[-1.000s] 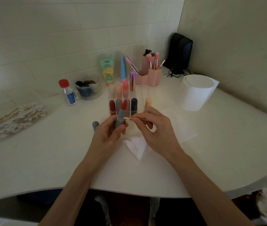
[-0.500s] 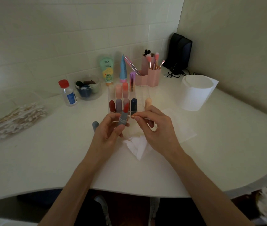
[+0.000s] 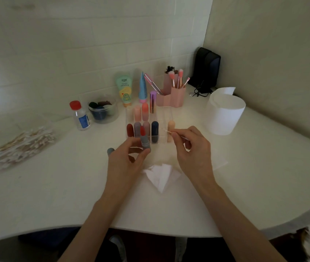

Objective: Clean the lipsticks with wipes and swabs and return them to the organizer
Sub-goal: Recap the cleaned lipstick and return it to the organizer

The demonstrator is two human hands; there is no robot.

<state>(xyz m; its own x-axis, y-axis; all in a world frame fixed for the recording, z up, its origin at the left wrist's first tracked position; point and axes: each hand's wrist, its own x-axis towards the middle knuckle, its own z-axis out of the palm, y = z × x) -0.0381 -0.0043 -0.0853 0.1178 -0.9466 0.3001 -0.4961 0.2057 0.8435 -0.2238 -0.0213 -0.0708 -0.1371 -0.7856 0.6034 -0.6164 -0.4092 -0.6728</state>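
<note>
Red bullet up, the grey-cased lipstick [image 3: 145, 140] stands nearly upright in my left hand [image 3: 125, 161], thumb and fingers curled round its base, just in front of the clear organizer [image 3: 162, 117] at the middle of the tabletop [image 3: 55, 186]. My right hand [image 3: 193, 150] pinches a cotton swab [image 3: 169, 131] between thumb and forefinger, its tip held apart from the lipstick and level with the organizer's front row. Between my wrists lies a crumpled wipe [image 3: 161, 174]. Toward the back edge, a green tube [image 3: 124, 89] shows a cartoon dinosaur and print too small for me to read; the blue label on the red-capped bottle [image 3: 79, 116] is likewise illegible. Loose swabs [image 3: 23, 144] lie heaped near the left edge.
</note>
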